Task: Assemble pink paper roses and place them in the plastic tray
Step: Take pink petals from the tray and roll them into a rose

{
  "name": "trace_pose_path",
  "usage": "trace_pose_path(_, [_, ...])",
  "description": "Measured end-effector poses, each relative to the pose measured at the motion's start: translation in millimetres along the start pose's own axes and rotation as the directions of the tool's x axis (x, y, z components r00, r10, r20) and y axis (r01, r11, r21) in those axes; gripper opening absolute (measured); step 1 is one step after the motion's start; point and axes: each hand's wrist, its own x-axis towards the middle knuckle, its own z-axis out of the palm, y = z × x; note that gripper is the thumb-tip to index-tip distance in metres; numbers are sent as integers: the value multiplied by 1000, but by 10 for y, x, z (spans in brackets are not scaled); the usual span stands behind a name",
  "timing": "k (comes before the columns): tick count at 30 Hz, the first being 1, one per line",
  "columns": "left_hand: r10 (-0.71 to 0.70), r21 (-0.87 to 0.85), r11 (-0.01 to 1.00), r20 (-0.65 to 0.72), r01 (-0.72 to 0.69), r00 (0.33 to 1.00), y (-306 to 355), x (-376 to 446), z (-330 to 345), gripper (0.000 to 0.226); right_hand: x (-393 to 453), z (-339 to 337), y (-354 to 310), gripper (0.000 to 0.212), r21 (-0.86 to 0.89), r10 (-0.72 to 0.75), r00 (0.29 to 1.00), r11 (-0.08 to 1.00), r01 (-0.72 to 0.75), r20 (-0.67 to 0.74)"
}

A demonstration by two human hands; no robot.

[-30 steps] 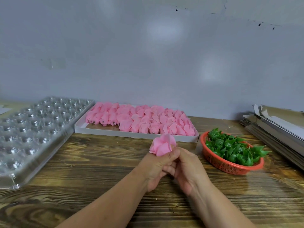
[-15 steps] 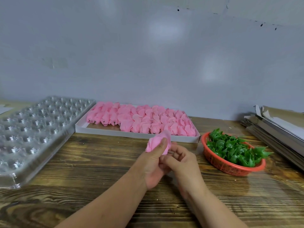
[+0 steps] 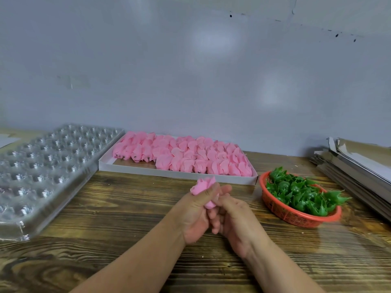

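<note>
At the middle of a dark wood-grain counter (image 3: 127,208), two bare forearms reach in from the bottom edge and meet. The left hand (image 3: 195,214) is curled around a pink paper rose (image 3: 203,186), thumb pressed across its side, so the bloom pokes out above the fist and a little pink shows below the thumb. The right hand (image 3: 237,223) sits just beside the left, touching it, its fingers bent in toward the base of the rose; whether those fingers actually pinch anything cannot be told, because the left hand and blur hide them.

Behind the hands, along a plain grey wall, lies a shallow white box (image 3: 148,169) filled with rows of loose pink petals (image 3: 190,157) lying on their sides. To the left of the box, well apart from the hands, a clear plastic tray (image 3: 42,166) with many round cups stretches toward the near left edge; its cups look see-through and shiny. To the right of the hands, near the box's right corner, a round orange-red basket (image 3: 296,216) holds a heap of spiky green leaf pieces (image 3: 300,191). Past the basket, at the far right edge, stands a stack of flat grey-brown cardboard sheets (image 3: 359,166).
</note>
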Motion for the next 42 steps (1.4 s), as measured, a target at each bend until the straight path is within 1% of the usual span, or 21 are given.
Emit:
trace_pose_path(2, [2, 2, 1000, -6, -2, 1000, -10, 10, -4, 50, -4, -10, -1, 24, 1, 11, 1000, 1000, -11, 10])
trace_pose_path(3, [9, -8, 1000, -16, -9, 1000, -17, 19, -6, 51, 4, -20, 13, 22, -5, -18, 1000, 1000, 18, 17])
trace_pose_path(6, [49, -40, 998, -48, -50, 998, -23, 39, 1, 51, -10, 5, 30, 3, -33, -164, 986, 986, 164, 25])
trace_pose_path(8, [57, -33, 998, -56, -59, 997, -15, 27, 17, 48, -9, 18, 62, 13, -90, -242, 970, 966, 243, 22])
trace_pose_path(10, [52, -3, 999, -55, -52, 997, -9, 9, 35, 47, -14, 29, 71, 15, -122, -274, 962, 954, 274, 12])
trace_pose_path(12, [47, 49, 998, -48, -44, 998, -10, -1, 43, 51, -11, 23, 67, 22, -102, -242, 970, 965, 243, 21])
trace_pose_path(14, [40, 86, 996, -48, -36, 998, -5, -4, 29, 55, -13, 11, 42, 13, -38, -147, 987, 988, 150, 62])
trace_pose_path(16, [27, 81, 996, -17, -26, 999, 12, -17, 8, 57, -14, -5, 19, 14, 23, -51, 992, 999, 49, 117])
trace_pose_path(19, [14, 50, 999, 21, -16, 1000, 33, -35, -16, 59, -13, -12, 7, 19, 29, 31, 991, 999, -35, 134])
trace_pose_path(21, [14, 41, 999, 7, -15, 1000, 33, -25, -22, 56, -26, -6, 6, 19, -17, 12, 993, 1000, -10, 118])
trace_pose_path(24, [45, -2, 999, -43, -46, 998, 35, -7, -13, 53, -24, 25, 48, 5, -97, -171, 983, 979, 178, 72])
trace_pose_path(26, [51, 1, 999, -59, -51, 997, 36, -4, 2, 51, -26, 29, 83, 11, -186, -275, 960, 942, 278, 46])
trace_pose_path(28, [45, 23, 999, -64, -44, 997, 30, -8, 17, 49, -23, 32, 89, 10, -224, -320, 947, 921, 318, 27])
trace_pose_path(30, [39, 53, 998, -71, -36, 997, 25, -7, 16, 51, -34, 40, 61, 2, -207, -291, 956, 934, 290, 31])
trace_pose_path(33, [19, 85, 996, -69, -14, 997, 30, -14, -3, 54, -40, 14, 30, 19, -121, -152, 984, 979, 163, 89])
trace_pose_path(35, [15, 87, 996, -58, -10, 998, 34, -14, -15, 52, -46, 8, 23, 24, -90, -106, 989, 989, 115, 103])
trace_pose_path(36, [19, 78, 997, -63, -14, 998, 40, -15, -9, 51, -48, 9, 29, 24, -112, -118, 989, 986, 127, 88])
trace_pose_path(38, [36, 30, 999, -76, -34, 996, 56, -12, 12, 49, -44, 22, 46, 11, -230, -215, 976, 949, 216, 30])
trace_pose_path(39, [44, -11, 999, -82, -45, 996, 58, -4, 16, 47, -41, 24, 61, 8, -306, -277, 961, 914, 268, 12])
trace_pose_path(41, [52, -84, 995, -91, -60, 995, 54, 10, 11, 44, -32, 21, 82, 15, -437, -385, 923, 825, 357, 26])
trace_pose_path(42, [55, -94, 994, -90, -63, 994, 54, 9, 9, 43, -28, 19, 88, 15, -467, -413, 910, 800, 376, 25])
